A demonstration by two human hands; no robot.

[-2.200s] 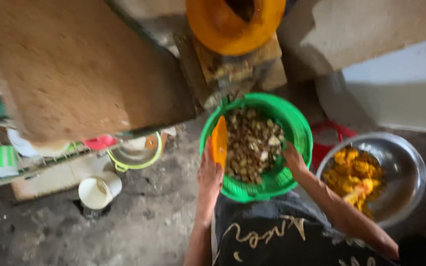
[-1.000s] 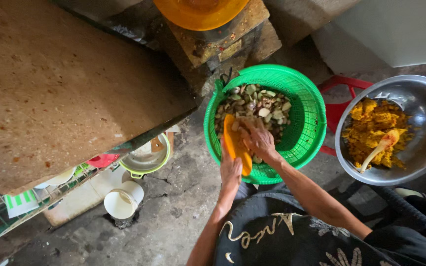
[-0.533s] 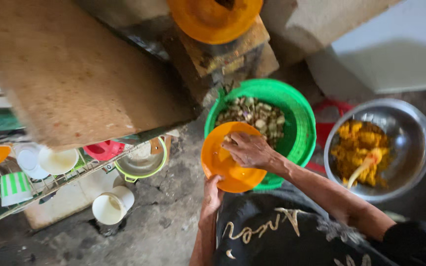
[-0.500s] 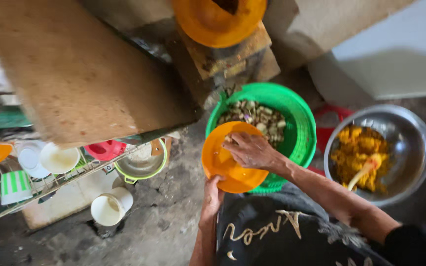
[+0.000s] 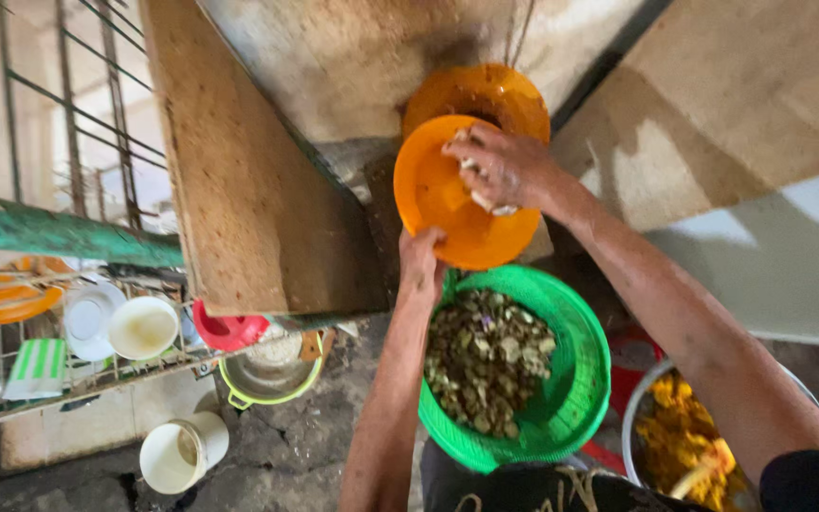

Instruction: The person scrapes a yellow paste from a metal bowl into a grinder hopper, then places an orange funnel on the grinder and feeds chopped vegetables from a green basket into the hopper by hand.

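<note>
Two hands on an orange bowl, above a green basket.

The left hand [image 5: 421, 267] grips the lower rim of the orange bowl [image 5: 447, 204], which is tilted up. The right hand [image 5: 504, 169] is inside it, fingers curled on some pale bits. Just below stands the green basket [image 5: 580, 379], full of brownish chopped pieces.
</note>
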